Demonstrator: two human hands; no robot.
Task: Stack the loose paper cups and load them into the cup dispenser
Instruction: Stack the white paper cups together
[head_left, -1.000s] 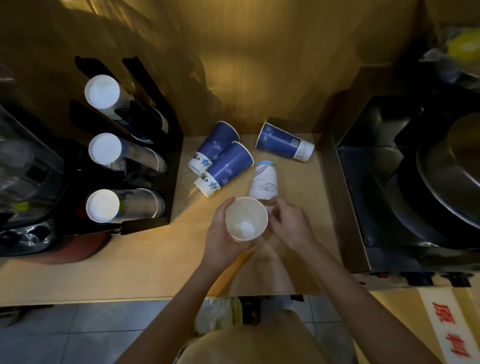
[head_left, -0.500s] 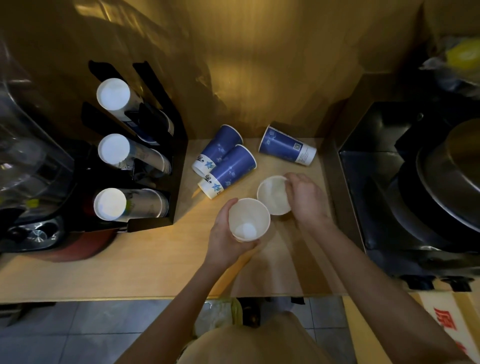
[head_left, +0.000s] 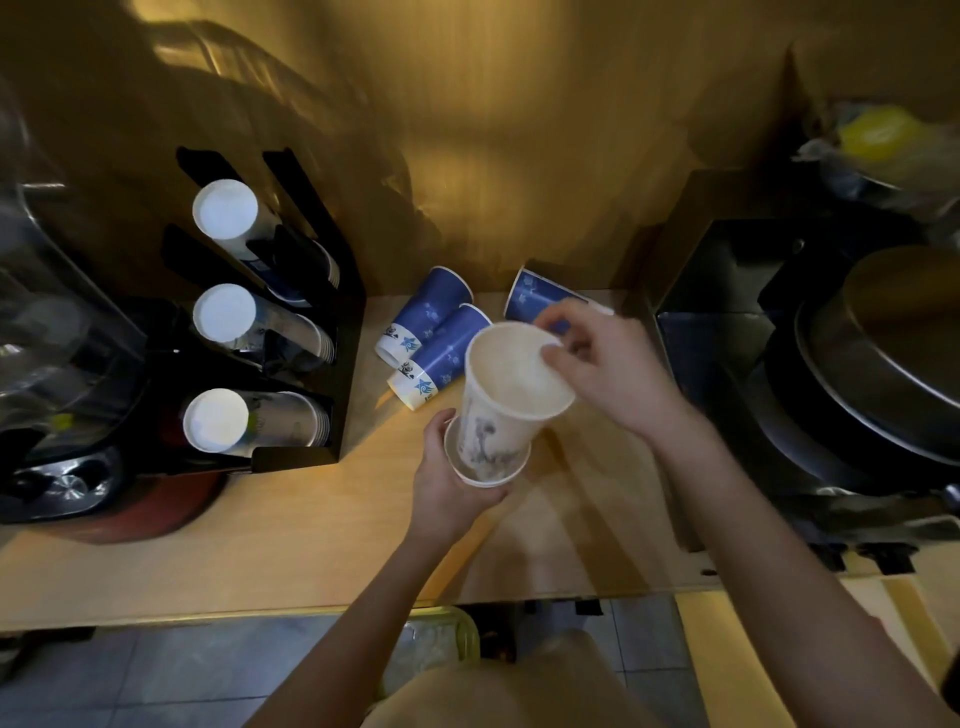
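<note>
From the head view, I judge the main risk to be a crooked nest: the upper white cup (head_left: 511, 387) leans to the right as its base enters the lower white cup (head_left: 485, 465), and if I press it down at that angle the rim could buckle or the pair could jam. A second risk is my right forearm sweeping the blue cup (head_left: 532, 299) lying behind it, or knocking the two blue cups (head_left: 434, 338) lying side by side on the wooden counter (head_left: 208, 561). My left hand (head_left: 449, 480) wraps closed around the lower cup from the left and below, so that cup sits fully in the grip. My right hand (head_left: 605, 364) pinches the upper cup's rim on its right side, fingers narrow, with the cup body hanging left and below the fingertips. The black cup dispenser (head_left: 322, 332) stands well to the left, its three slots already showing cup bottoms.
</note>
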